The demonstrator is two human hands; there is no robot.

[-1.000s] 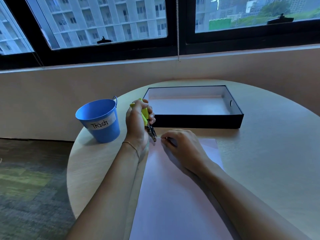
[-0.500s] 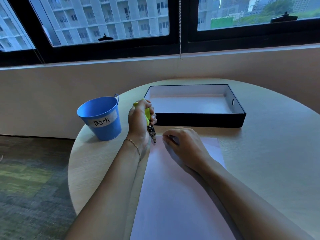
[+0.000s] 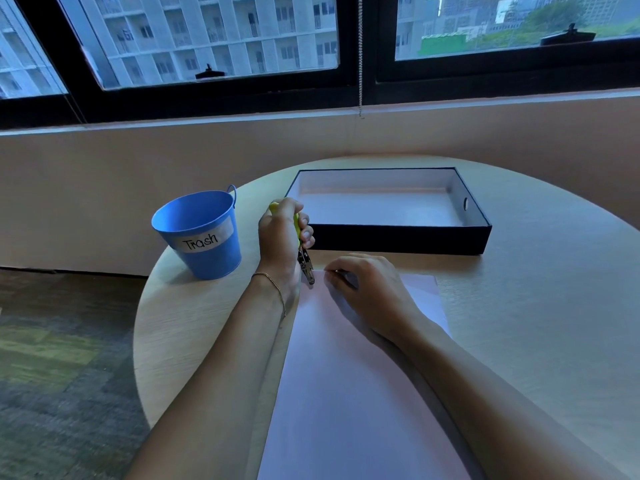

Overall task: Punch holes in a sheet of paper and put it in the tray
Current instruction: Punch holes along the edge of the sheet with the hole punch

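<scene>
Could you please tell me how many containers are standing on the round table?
2. The blue metal bucket labelled Trash stands near the wooden table's left edge; the black rectangular tray lies at the far side, beyond the pale paper sheet. No others show.

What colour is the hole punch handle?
The hole punch handle is yellow-green; head view.

Hidden: the hole punch (image 3: 304, 261), mostly inside the left hand (image 3: 280, 237), with only its yellow-green handle ends and metal nose showing; whether the nose touches the sheet of paper (image 3: 346, 393) cannot be told. Covered: the sheet's upper middle, under the right hand (image 3: 370, 292), whose fingers (image 3: 346, 265) curl under, tips out of sight. Cut off: the sheet's near end and both forearms at the bottom of the frame, the worktop (image 3: 536, 323) at right and bottom.
</scene>
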